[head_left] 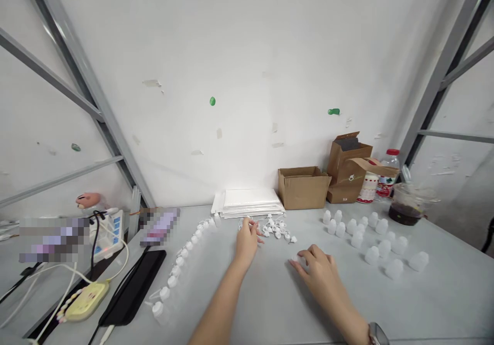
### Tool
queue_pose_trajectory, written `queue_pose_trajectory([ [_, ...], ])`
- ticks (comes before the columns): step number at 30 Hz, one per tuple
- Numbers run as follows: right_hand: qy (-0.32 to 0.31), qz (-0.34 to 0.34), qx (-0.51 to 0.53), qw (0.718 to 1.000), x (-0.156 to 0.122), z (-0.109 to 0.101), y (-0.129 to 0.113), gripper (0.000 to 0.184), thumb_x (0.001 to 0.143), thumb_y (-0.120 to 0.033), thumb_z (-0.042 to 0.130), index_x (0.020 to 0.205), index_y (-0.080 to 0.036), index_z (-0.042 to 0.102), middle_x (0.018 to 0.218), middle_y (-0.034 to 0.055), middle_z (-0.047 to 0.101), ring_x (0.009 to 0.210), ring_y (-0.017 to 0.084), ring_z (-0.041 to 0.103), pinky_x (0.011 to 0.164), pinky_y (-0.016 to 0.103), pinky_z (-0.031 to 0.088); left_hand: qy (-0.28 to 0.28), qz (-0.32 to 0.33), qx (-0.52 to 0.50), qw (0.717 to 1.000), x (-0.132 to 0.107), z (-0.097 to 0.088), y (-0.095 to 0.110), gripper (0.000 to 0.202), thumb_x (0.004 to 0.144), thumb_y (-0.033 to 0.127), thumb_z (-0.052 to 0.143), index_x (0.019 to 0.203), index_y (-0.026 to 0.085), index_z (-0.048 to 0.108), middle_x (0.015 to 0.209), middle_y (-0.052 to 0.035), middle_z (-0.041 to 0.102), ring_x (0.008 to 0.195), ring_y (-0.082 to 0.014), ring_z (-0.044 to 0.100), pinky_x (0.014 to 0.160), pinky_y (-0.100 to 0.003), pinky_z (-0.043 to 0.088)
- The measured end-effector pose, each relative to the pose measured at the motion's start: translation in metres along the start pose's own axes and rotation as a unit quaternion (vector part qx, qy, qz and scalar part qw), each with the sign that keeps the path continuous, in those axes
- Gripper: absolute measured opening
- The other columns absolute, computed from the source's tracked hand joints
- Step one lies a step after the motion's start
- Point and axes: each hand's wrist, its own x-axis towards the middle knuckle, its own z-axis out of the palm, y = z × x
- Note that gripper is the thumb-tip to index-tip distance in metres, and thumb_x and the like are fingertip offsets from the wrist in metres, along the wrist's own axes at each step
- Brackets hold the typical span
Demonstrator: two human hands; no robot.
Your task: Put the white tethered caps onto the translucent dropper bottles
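Note:
My left hand point(247, 239) is at the left side of a loose pile of small white caps point(276, 227) with thin loops or stems. Its fingers are bent and slightly apart, and I see nothing clearly held in them. My right hand point(318, 273) pinches a small translucent plastic bottle point(299, 259) between thumb and fingers, just above or on the grey table point(270, 304). The fingers partly hide that bottle. Along the left runs a curved row of capped bottles point(176, 270). To the right stand several uncapped-looking translucent bottles point(372, 255) in loose rows.
Behind the pile lie stacked white flat packs point(250, 201), beside an open cardboard box point(304, 190) and a brown paper bag point(343, 172). A bowl of dark liquid point(405, 212) stands far right. At left are a black power bank point(135, 288), phones, cables and a power strip point(108, 237).

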Motion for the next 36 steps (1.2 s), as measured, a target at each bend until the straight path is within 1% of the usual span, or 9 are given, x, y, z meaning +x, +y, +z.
queue_pose_trajectory([
  [6, -0.037, 0.067, 0.179, 0.981, 0.02, 0.001, -0.018, 0.034, 0.083, -0.05, 0.041, 0.074, -0.02, 0.055, 0.077, 0.0079, 0.059, 0.065, 0.02, 0.058, 0.061, 0.032, 0.046, -0.057, -0.042, -0.177, 0.982, 0.0, 0.004, 0.006, 0.017, 0.076, 0.032, 0.053, 0.078, 0.019, 0.043, 0.086, -0.0095, 0.066, 0.064, -0.0168, 0.066, 0.049, -0.025, 0.048],
  [9, -0.104, 0.184, 0.32, 0.923, 0.022, 0.002, -0.028, 0.033, 0.085, -0.052, 0.034, 0.074, -0.023, 0.044, 0.055, -0.0012, 0.056, 0.045, 0.017, 0.056, 0.046, 0.028, 0.045, -0.095, -0.074, -0.241, 0.963, -0.001, 0.001, 0.008, 0.022, 0.07, 0.032, 0.063, 0.076, 0.016, 0.049, 0.089, -0.0121, 0.068, 0.072, -0.0182, 0.067, 0.057, -0.025, 0.05],
  [11, -0.124, 0.23, 0.39, 0.883, 0.019, 0.005, -0.032, 0.032, 0.084, -0.054, 0.034, 0.076, -0.024, 0.041, 0.056, -0.0017, 0.057, 0.046, 0.018, 0.059, 0.041, 0.027, 0.045, -0.119, -0.098, -0.27, 0.95, -0.003, 0.001, 0.009, 0.023, 0.067, 0.029, 0.067, 0.079, 0.015, 0.053, 0.09, -0.0122, 0.07, 0.074, -0.0182, 0.068, 0.06, -0.025, 0.05],
  [13, -0.105, 0.23, 0.418, 0.872, 0.015, 0.007, -0.033, 0.031, 0.082, -0.054, 0.037, 0.078, -0.023, 0.042, 0.065, 0.001, 0.061, 0.053, 0.019, 0.063, 0.047, 0.028, 0.049, -0.152, -0.121, -0.298, 0.935, -0.005, 0.002, 0.01, 0.026, 0.066, 0.025, 0.069, 0.087, 0.015, 0.057, 0.091, -0.0113, 0.07, 0.075, -0.0173, 0.067, 0.061, -0.024, 0.05],
  [18, -0.046, 0.185, 0.413, 0.89, 0.011, 0.004, -0.032, 0.028, 0.083, -0.048, 0.04, 0.086, -0.022, 0.049, 0.078, 0.0059, 0.065, 0.066, 0.02, 0.064, 0.063, 0.031, 0.051, -0.225, -0.155, -0.393, 0.878, -0.009, 0.006, 0.008, 0.026, 0.067, 0.013, 0.068, 0.094, 0.012, 0.065, 0.093, -0.0101, 0.07, 0.079, -0.0136, 0.066, 0.071, -0.02, 0.05],
  [22, -0.045, 0.165, 0.382, 0.908, 0.012, 0.0, -0.035, 0.024, 0.083, -0.042, 0.043, 0.085, -0.02, 0.054, 0.071, 0.0037, 0.064, 0.064, 0.018, 0.062, 0.062, 0.028, 0.049, -0.175, -0.173, -0.434, 0.867, -0.009, 0.007, 0.008, 0.012, 0.073, 0.011, 0.062, 0.083, 0.009, 0.067, 0.089, -0.0106, 0.07, 0.081, -0.0132, 0.065, 0.079, -0.021, 0.05],
  [26, -0.044, 0.132, 0.356, 0.924, 0.01, 0.003, -0.037, 0.017, 0.081, -0.033, 0.047, 0.085, -0.019, 0.057, 0.078, 0.0046, 0.064, 0.068, 0.017, 0.059, 0.064, 0.027, 0.048, -0.121, -0.181, -0.451, 0.865, -0.009, 0.006, 0.009, 0.008, 0.074, 0.013, 0.061, 0.079, 0.01, 0.067, 0.088, -0.0098, 0.07, 0.078, -0.0125, 0.066, 0.077, -0.021, 0.051],
  [31, -0.014, 0.086, 0.337, 0.937, 0.008, 0.008, -0.036, 0.022, 0.083, -0.026, 0.046, 0.099, -0.021, 0.06, 0.083, 0.0056, 0.061, 0.071, 0.018, 0.056, 0.065, 0.03, 0.048, -0.146, -0.15, -0.388, 0.898, -0.015, 0.005, 0.011, 0.045, 0.066, 0.018, 0.07, 0.11, 0.018, 0.058, 0.097, -0.0086, 0.07, 0.082, -0.0148, 0.066, 0.076, -0.023, 0.049],
  [36, 0.002, 0.099, 0.302, 0.948, 0.009, 0.003, -0.038, 0.019, 0.081, -0.035, 0.052, 0.081, -0.02, 0.064, 0.068, 0.0025, 0.056, 0.061, 0.016, 0.052, 0.057, 0.028, 0.046, -0.168, -0.112, -0.356, 0.912, -0.017, 0.011, 0.008, 0.073, 0.062, 0.026, 0.074, 0.127, 0.02, 0.042, 0.093, -0.0088, 0.071, 0.079, -0.0138, 0.065, 0.079, -0.026, 0.046],
])
